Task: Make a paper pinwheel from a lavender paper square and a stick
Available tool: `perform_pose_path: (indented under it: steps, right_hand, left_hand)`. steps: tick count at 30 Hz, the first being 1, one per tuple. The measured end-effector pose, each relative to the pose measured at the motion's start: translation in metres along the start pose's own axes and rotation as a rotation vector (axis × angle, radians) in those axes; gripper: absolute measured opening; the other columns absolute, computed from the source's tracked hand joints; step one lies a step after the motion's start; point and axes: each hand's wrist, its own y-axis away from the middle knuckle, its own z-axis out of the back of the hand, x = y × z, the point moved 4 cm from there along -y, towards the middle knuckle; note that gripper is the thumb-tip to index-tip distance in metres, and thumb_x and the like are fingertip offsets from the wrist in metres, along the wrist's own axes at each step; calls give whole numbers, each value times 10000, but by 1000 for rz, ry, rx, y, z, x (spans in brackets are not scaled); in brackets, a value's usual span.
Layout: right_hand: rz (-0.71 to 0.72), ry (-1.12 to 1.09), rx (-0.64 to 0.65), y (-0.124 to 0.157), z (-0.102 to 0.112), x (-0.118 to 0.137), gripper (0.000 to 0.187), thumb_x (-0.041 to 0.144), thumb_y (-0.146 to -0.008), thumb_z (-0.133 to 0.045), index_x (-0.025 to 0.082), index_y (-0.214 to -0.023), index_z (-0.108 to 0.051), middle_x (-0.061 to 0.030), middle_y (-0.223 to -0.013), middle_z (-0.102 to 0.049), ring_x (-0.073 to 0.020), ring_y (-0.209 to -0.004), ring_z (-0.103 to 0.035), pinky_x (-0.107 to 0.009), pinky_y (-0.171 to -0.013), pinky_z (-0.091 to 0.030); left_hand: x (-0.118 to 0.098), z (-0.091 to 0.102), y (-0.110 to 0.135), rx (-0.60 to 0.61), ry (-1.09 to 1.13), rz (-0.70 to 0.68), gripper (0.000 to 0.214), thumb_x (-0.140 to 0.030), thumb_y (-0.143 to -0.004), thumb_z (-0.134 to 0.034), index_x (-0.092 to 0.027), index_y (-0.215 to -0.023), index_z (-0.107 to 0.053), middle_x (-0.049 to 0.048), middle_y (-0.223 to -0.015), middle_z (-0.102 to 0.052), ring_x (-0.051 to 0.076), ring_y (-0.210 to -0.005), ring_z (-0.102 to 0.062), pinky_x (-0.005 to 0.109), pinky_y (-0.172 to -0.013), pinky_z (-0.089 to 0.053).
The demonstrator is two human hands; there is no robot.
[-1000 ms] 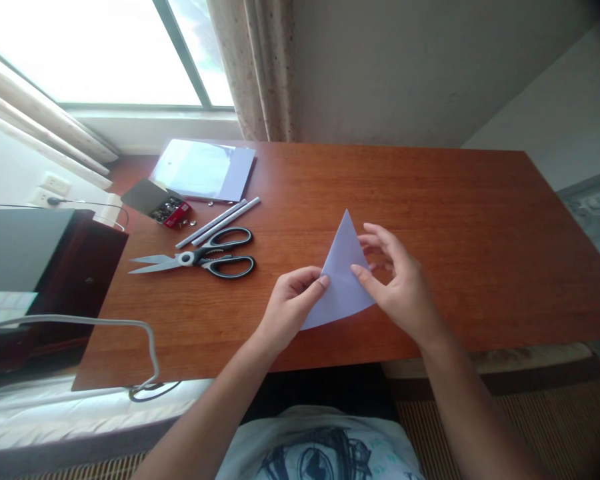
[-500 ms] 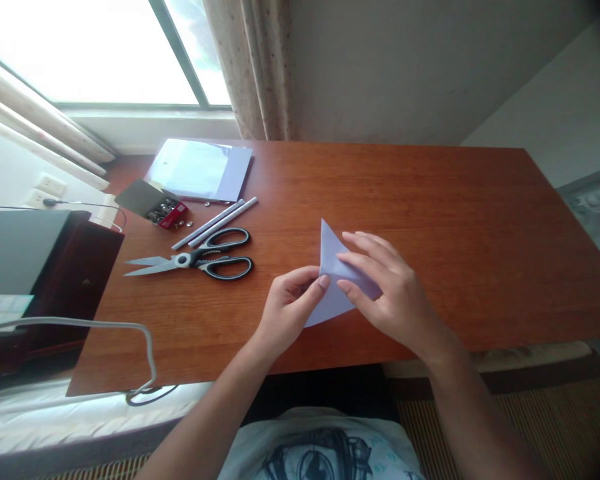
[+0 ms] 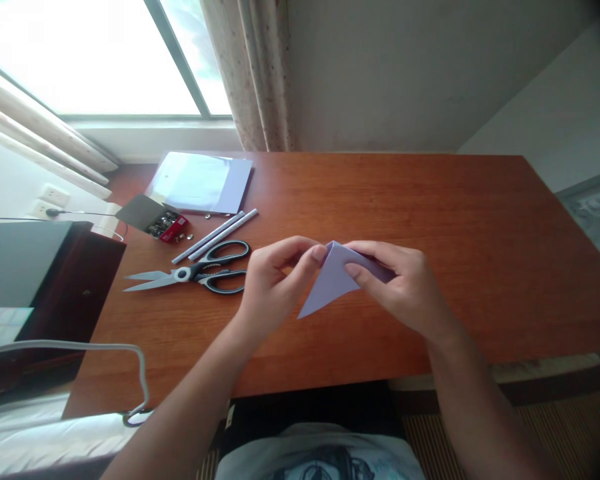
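Note:
A pale lilac folded paper triangle (image 3: 331, 285) is held just above the wooden table (image 3: 430, 220), near its front edge. My left hand (image 3: 273, 283) pinches the paper's upper left corner between thumb and fingers. My right hand (image 3: 405, 287) grips the right side, fingers folded over the top flap and pressing it down. The paper's lower point sticks out to the left below both hands.
Black-handled scissors (image 3: 200, 272) lie left of my hands, with two thin white sticks (image 3: 215, 235) behind them. A small open box of metal clips (image 3: 163, 223) and a stack of lilac sheets (image 3: 200, 181) sit at the back left. A dark cabinet (image 3: 35, 280) and a cable (image 3: 105, 360) stand left of the table.
The triangle's tall upper point has been folded down towards me. My left hand moved up to the new top corner and my right hand closed over the flap.

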Motion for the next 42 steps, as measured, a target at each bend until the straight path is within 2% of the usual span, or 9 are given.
perform_pose_path:
  steps: [3, 8, 11, 17, 24, 32, 37, 40, 42]
  right_hand:
    - [-118, -119, 19, 0, -1, -10, 231, 329, -919, -696, 198, -1101, -750, -33, -1046, -805, -197, -886, -747, -278, -780, -565]
    - [-170, -173, 67, 1, -9, -20, 218, 335, -928, -683, 203, -1080, -764, -33, -1045, -809, -202, -901, -742, -284, -790, -550]
    - [-153, -161, 100, -1, -12, -19, 206, 325, -928, -681, 209, -1075, -769, -30, -1037, -808, -200, -886, -733, -290, -798, -534]
    - [-323, -498, 172, -9, -22, -33, 214, 392, -944, -658, 243, -1054, -764, -10, -958, -779, -167, -811, -688, -241, -685, -514]
    - [-428, -698, 386, -3, -39, -48, 367, 518, -952, -611, 183, -835, -703, 9, -662, -614, -107, -544, -521, -214, -487, -401]
    - [-436, -679, 365, -1, -45, -43, 439, 569, -988, -517, 180, -928, -710, 29, -560, -564, -98, -463, -480, -203, -428, -359]
    - [-409, -670, 280, 4, -43, -53, 560, 706, -945, -461, 218, -961, -735, -45, -824, -713, -186, -680, -631, -285, -596, -518]
    - [-337, -626, 219, 5, -36, -52, 684, 833, -861, -430, 237, -1000, -737, -63, -877, -734, -253, -781, -668, -342, -663, -548]
    - [-269, -561, 172, 4, -30, -46, 655, 826, -832, -502, 240, -1005, -739, -59, -903, -739, -270, -824, -677, -354, -700, -551]
  left_hand:
    - [-2, 12, -7, -84, -40, -39, 220, -373, -914, -691, -159, -928, -738, 56, -914, -733, 167, -853, -666, 234, -762, -512]
    - [8, 3, -4, 141, 150, 73, 264, -388, -928, -671, -174, -1071, -728, 76, -1045, -751, 195, -965, -681, 260, -843, -529]
    - [13, -1, 0, 176, 153, 95, 278, -343, -854, -767, -181, -1077, -726, 63, -1034, -745, 195, -946, -672, 273, -864, -526]
    - [19, 0, -2, 166, 233, 213, 277, -409, -950, -628, -169, -1017, -748, 54, -914, -743, 164, -820, -648, 245, -733, -509]
    - [30, -5, -4, 116, 246, 314, 177, -333, -872, -724, -158, -901, -729, 16, -809, -703, 119, -690, -581, 216, -628, -452]
    - [31, -4, -4, 63, 211, 340, 158, -309, -832, -735, -156, -807, -707, 7, -745, -677, 120, -676, -558, 218, -610, -418]
    - [33, -4, -4, 13, 148, 361, 195, -334, -806, -736, -142, -774, -714, 17, -721, -668, 127, -654, -539, 225, -574, -383]
    - [35, -3, -5, -7, 105, 379, 207, -345, -796, -736, -140, -772, -721, 21, -711, -662, 137, -652, -539, 232, -569, -381]
    - [35, -3, -7, -13, 91, 380, 212, -353, -794, -734, -143, -767, -719, 21, -710, -662, 142, -651, -544, 236, -568, -386]
